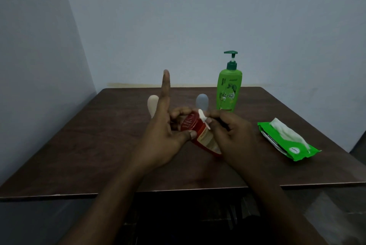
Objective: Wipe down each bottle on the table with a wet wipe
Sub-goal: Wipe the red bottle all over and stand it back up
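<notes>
Left hand (165, 136) forefinger-up, right hand (230, 136) curled.

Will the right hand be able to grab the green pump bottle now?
Probably not yet: the right hand is busy pinching a wet wipe against the red bottle. The path to the green pump bottle looks clear, though.

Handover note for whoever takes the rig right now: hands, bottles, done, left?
Left hand: grips the red bottle, held tilted; index finger straight up.
Right hand: pinches a white wet wipe against the bottle's upper end.
On the table: green pump bottle upright, back right; beige bottle and pale blue-grey bottle behind the hands, partly hidden; green wipe pack at the right, a wipe sticking out.
Done: red bottle's wipe under way; cannot tell whether the others are wiped.
Left: finish the red one, then check the other three.
</notes>
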`<state>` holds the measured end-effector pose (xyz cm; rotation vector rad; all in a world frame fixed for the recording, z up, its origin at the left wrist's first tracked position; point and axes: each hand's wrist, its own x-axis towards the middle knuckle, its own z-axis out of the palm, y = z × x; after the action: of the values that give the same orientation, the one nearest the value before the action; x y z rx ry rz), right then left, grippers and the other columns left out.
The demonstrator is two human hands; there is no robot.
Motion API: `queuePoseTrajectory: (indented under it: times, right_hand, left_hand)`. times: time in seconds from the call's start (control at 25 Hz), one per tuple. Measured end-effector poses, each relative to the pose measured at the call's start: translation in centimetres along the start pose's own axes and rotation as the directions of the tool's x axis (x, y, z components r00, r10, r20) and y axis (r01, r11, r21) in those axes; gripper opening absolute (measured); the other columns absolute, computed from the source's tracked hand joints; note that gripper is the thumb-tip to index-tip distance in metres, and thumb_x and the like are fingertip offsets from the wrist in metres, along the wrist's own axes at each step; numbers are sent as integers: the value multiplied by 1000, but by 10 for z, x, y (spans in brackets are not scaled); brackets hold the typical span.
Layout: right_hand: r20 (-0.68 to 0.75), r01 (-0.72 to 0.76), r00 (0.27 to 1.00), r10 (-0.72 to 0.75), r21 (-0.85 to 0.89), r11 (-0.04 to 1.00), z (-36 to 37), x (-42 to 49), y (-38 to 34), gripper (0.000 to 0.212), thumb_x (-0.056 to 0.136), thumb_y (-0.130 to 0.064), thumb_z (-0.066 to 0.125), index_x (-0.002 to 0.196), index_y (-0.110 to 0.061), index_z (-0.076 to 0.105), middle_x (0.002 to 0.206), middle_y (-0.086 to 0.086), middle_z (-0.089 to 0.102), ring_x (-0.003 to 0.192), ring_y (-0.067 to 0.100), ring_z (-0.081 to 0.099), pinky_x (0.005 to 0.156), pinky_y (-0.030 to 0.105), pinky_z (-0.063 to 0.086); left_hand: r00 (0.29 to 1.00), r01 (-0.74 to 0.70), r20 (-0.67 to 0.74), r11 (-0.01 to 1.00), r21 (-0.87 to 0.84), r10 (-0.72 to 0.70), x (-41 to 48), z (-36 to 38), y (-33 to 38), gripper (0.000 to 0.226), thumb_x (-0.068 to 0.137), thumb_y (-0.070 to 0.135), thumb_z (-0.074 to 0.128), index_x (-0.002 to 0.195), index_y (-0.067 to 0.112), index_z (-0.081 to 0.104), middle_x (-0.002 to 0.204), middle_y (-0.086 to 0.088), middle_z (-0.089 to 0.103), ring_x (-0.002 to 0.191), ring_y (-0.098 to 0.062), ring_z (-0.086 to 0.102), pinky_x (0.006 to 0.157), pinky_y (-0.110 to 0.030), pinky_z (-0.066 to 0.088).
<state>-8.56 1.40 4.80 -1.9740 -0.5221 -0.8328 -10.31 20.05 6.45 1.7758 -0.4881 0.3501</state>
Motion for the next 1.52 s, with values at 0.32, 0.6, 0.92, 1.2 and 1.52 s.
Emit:
queuePoseTrajectory:
  times: [0.32,0.6,0.92,1.2,1.52]
  right_hand:
    - [30,-262,964,265,-86,961,-22,-12,39,14,88,-12,67,89,-23,76,79,-12,72,75,-4,64,64,16,45]
    - [-17,-213,977,214,47,976,-41,-1,27,17,90,-12,65,100,-21,75,89,-10,73,85,0,67,70,13,50]
    - [-15,-269,962,274,138,953,-42,-11,27,19,90,-10,65,100,-24,74,92,-8,74,86,2,67,72,18,54]
    - [11,-294,954,300,228,928,-42,-18,26,26,89,-4,65,90,-29,72,88,-12,74,84,0,68,69,10,51]
    - [21,-291,954,298,282,914,-41,-20,24,27,89,1,64,89,-25,72,90,-14,74,81,-2,68,69,8,50]
  left_hand:
    - [992,-108,83,977,184,94,36,12,37,136,74,18,94,158,57,-5,90,4,72,78,-18,69,74,-20,59]
    - [999,-5,33,1000,-29,6,31,22,1,137,72,9,94,154,65,-2,115,-2,69,94,-12,71,94,-39,61]
    - [929,226,320,969,-96,-185,38,5,-31,134,85,-6,78,156,54,-20,131,-1,73,124,-12,68,100,-32,57]
    - [968,195,164,981,-17,-189,34,21,-38,142,66,29,98,152,67,-9,134,13,50,127,-11,57,107,-39,52]
    - [989,145,49,984,-100,-141,36,17,-28,136,73,21,94,149,71,-8,126,-7,70,116,-18,70,105,-45,54]
